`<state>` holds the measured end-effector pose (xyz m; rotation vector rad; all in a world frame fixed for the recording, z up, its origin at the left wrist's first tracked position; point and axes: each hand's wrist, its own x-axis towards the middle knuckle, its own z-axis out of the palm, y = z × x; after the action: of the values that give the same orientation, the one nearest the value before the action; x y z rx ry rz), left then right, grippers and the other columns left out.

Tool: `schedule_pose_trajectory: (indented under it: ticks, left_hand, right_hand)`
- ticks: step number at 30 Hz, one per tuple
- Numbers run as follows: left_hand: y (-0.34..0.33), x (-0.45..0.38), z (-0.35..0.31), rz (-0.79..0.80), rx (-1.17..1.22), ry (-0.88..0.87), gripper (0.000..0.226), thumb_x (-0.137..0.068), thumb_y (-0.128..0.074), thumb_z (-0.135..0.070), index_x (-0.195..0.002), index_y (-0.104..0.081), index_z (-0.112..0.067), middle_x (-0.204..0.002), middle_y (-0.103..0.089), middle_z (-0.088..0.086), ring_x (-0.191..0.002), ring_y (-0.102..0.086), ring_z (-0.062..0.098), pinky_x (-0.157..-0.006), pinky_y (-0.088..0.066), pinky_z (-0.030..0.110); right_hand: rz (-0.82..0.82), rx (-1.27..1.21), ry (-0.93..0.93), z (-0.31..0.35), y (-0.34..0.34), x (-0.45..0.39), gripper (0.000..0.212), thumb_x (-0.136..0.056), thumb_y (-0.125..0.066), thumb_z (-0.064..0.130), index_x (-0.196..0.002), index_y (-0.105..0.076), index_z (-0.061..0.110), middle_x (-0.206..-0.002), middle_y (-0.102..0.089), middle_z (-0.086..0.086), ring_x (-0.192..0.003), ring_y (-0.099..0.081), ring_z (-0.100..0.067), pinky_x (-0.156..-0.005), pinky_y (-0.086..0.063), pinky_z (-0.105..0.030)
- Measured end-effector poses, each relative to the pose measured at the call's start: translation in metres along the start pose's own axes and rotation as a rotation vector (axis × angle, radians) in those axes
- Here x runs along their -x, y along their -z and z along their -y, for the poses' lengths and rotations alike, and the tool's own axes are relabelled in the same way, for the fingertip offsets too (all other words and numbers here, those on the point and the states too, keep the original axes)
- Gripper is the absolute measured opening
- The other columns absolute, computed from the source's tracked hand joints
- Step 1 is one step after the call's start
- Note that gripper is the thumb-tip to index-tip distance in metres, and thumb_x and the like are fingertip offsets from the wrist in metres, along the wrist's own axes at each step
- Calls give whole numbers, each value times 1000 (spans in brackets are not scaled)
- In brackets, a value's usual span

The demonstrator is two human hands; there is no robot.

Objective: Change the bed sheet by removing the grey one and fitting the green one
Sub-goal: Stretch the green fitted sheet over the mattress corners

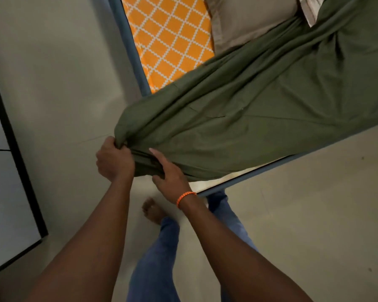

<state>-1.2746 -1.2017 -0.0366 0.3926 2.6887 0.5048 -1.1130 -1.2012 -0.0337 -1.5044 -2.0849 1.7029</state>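
Nearest are the person's two arms, reaching down to the corner of the bed. The left hand (115,161) is curled tight around a bunched-up bit of the green sheet (260,110), right at the sheet's corner. The right hand (169,173) lies just beside it on the same edge, with its fingers long and mostly straight, pressing on the cloth while the thumb tucks under (it wears an orange band (184,197) on the wrist).

The green sheet is soft and light. It folds and wrinkles wherever it is pulled, so it will not stay in shape by itself. I think the best place to hold it is the corner and the edge, where the hands are now, because a pull there drags the whole sheet along.

Farther away, the sheet lies slanted across the bed and does not cover it all. The orange patterned mattress (172,40) shows bare on one side. At the far end sits a tan pillow (249,20), with the sheet running up beside it. No grey sheet can be seen.
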Motion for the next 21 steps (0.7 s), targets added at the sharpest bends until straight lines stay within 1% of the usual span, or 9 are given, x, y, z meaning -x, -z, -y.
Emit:
schedule_pose_trajectory:
  ticks: [3,5,8,10,12,15,17,19,21]
  left_hand:
    - [-10,-7,-8,115,108,112,38,-89,-63,-9,-126,-56,-17,-126,-65,17,-113,-62,42,-86,-49,45]
    - [-17,6,-13,136,54,-6,56,-85,-68,-10,-137,-46,-15,-140,-53,15,-118,-58,41,-93,-50,49]
    - [-26,34,-13,58,58,-353,44,-86,-65,-9,-128,-55,-13,-130,-56,11,-114,-54,32,-94,-45,42]
    - [-35,46,-5,140,126,-518,26,-89,-62,-7,-114,-62,-16,-113,-63,4,-105,-56,24,-92,-46,37]
    - [-48,50,4,263,162,-581,17,-93,-60,-9,-102,-67,-22,-101,-68,-5,-96,-58,16,-87,-51,38]
    - [-62,57,11,413,226,-504,18,-98,-58,-11,-95,-71,-24,-92,-71,-12,-88,-65,8,-82,-55,32]
    - [-69,66,10,470,261,-442,19,-98,-58,-10,-98,-72,-23,-92,-72,-11,-87,-68,8,-82,-56,31]
    - [-74,73,8,495,270,-362,16,-99,-58,-11,-103,-69,-22,-97,-72,-8,-91,-69,14,-85,-56,33]
    - [-74,82,-2,509,251,-250,15,-102,-57,-14,-113,-65,-18,-106,-70,-2,-102,-68,22,-89,-52,33]
  right_hand:
    - [-153,-38,-5,-8,-25,8,72,-86,-56,5,-153,-43,30,-158,-44,2,-144,-44,-15,-117,-39,-39]
    - [-338,38,-17,-21,-31,16,64,-82,-58,4,-143,-50,21,-146,-50,-2,-131,-52,-21,-107,-46,-44]
    - [-410,527,-108,-53,-34,28,58,-82,-69,28,-137,-52,22,-132,-53,-1,-113,-55,-24,-90,-50,-45]
    - [-353,785,-138,-73,-35,31,62,-83,-74,37,-139,-51,23,-126,-55,-1,-106,-55,-25,-84,-49,-43]
    - [-338,892,-78,-84,-34,22,57,-87,-74,36,-137,-54,22,-114,-59,-2,-94,-57,-25,-76,-48,-42]
    - [-363,869,22,-89,-29,3,33,-89,-73,30,-118,-62,19,-88,-61,-1,-76,-58,-25,-64,-46,-40]
    - [-377,802,95,-95,-28,2,27,-76,-75,11,-100,-65,18,-76,-58,-1,-67,-57,-25,-59,-44,-37]
    - [-359,770,180,-99,-31,14,27,-64,-72,3,-88,-65,16,-71,-55,-3,-64,-54,-26,-57,-43,-36]
    - [-396,718,203,-108,-32,28,18,-71,-64,5,-86,-67,13,-76,-56,-5,-67,-54,-26,-57,-45,-35]
